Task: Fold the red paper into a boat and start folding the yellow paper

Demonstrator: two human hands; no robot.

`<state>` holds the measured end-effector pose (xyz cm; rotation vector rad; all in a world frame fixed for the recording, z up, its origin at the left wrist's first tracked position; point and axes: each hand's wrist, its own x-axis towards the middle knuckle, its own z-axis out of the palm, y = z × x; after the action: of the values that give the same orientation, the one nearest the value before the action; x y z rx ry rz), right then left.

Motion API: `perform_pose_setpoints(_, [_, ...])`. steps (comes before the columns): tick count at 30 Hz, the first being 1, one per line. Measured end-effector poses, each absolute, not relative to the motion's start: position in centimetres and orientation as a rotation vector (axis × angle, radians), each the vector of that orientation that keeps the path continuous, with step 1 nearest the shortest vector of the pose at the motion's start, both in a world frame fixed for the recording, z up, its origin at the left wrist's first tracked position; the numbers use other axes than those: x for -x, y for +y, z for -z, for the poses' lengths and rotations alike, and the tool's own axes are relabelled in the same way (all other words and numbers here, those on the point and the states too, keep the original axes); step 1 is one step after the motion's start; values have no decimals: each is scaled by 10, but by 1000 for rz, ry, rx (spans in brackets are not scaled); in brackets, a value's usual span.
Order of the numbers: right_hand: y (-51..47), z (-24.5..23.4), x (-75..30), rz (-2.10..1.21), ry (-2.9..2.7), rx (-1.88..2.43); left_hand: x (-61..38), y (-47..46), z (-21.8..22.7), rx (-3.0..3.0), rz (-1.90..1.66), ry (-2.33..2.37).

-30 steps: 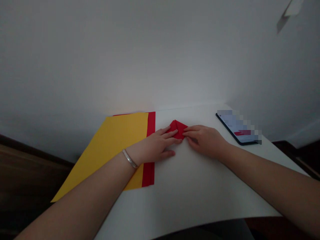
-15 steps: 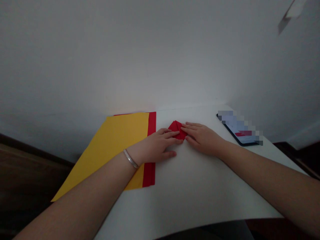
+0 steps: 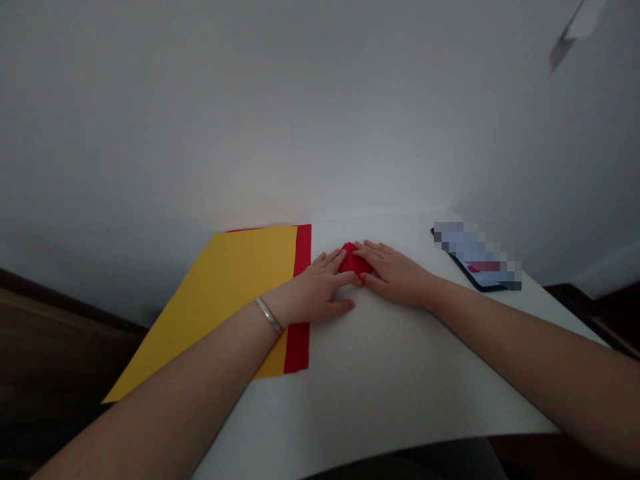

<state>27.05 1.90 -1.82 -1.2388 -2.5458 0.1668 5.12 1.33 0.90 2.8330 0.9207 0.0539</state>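
Note:
A small piece of folded red paper (image 3: 355, 265) lies on the white table between my hands. My left hand (image 3: 323, 290) rests at its left side, fingers spread, with the fingertips on the paper's edge and the thumb stretched out over the tabletop. From the right, my right hand (image 3: 393, 272) lies with its fingers stretched across the paper's upper right part. Its thumb touches the near right edge. Both hands are open and press on the paper; their fingers cover parts of it. A silver bangle (image 3: 269, 315) circles my left wrist.
Yellow paper sheets (image 3: 225, 287) lie on the left, over red paper (image 3: 303, 250) that shows along the right edge. A phone (image 3: 475, 260) with a lit, partly blurred screen lies at the right of the white table (image 3: 380, 380). A pale wall (image 3: 320, 120) stands behind.
My right hand has slid a little left over the red paper. My left fingers have shifted up and spread along its left edge, uncovering more of its middle.

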Motion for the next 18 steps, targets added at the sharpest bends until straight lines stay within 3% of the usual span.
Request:
perform_pose_setpoints(4, [19, 21, -270, -175, -2581, 1253, -50, 15, -10, -2867, -46, 900])
perform_pose_setpoints(10, [17, 20, -269, -110, -2567, 1248, -55, 21, 1, -2903, -311, 1078])
perform_pose_setpoints(18, [10, 17, -263, -83, -2555, 1260, -61, 26, 8, -2922, -197, 1227])
